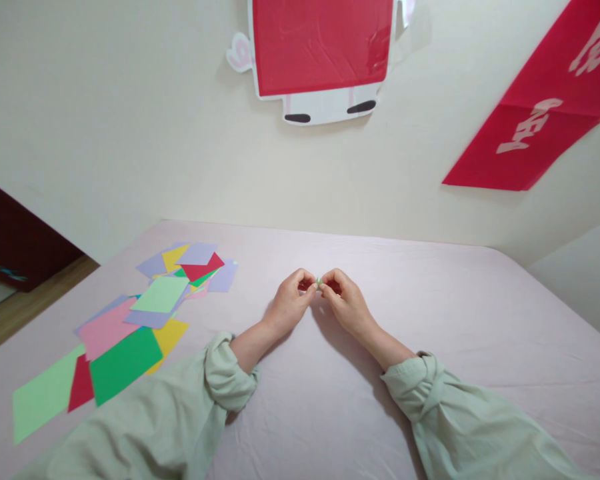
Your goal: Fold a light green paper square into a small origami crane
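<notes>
Working remotely, I have the left hand [291, 300] and right hand [349, 303] pinched narrow on a small greenish piece [319, 283] over the middle of the tabletop [440, 320], right of the coloured papers [126, 365], where light, even fingertip pressure should best prevent crumpling.

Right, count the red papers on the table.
2 show: a near red paper between a light green sheet and a darker green sheet, and a far red paper beside a lavender sheet. More may be hidden underneath.
</notes>
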### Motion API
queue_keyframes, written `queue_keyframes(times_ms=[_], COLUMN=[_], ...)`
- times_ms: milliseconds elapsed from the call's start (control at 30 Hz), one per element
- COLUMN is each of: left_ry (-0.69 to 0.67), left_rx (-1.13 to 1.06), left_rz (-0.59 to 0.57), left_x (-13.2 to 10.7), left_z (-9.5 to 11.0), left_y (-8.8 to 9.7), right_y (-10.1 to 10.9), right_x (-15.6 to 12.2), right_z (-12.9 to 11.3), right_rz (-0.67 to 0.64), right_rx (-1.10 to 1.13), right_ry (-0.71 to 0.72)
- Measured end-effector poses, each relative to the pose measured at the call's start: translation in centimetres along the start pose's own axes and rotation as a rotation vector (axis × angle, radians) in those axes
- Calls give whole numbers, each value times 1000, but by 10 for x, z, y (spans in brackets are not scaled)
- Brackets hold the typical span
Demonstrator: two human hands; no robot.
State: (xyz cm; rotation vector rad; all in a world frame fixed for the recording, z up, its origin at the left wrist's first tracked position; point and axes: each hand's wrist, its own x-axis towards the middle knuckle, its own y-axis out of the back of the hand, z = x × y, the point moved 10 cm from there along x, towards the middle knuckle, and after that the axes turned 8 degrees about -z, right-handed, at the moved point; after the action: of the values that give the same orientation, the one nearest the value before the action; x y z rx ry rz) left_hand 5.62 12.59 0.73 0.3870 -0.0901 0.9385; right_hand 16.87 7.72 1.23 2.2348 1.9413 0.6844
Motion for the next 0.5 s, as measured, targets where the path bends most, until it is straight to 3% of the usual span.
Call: queue_keyframes(times_ms=[500], left_ry=[105], left_rx=[-84], left_rz=[12], left_x=[0], left_z=[-16], left_y=[-2], right_y=[2], right_x=[1], right_z=[15], right_rz=[58], right_rx=[244], right_ry=[-58])
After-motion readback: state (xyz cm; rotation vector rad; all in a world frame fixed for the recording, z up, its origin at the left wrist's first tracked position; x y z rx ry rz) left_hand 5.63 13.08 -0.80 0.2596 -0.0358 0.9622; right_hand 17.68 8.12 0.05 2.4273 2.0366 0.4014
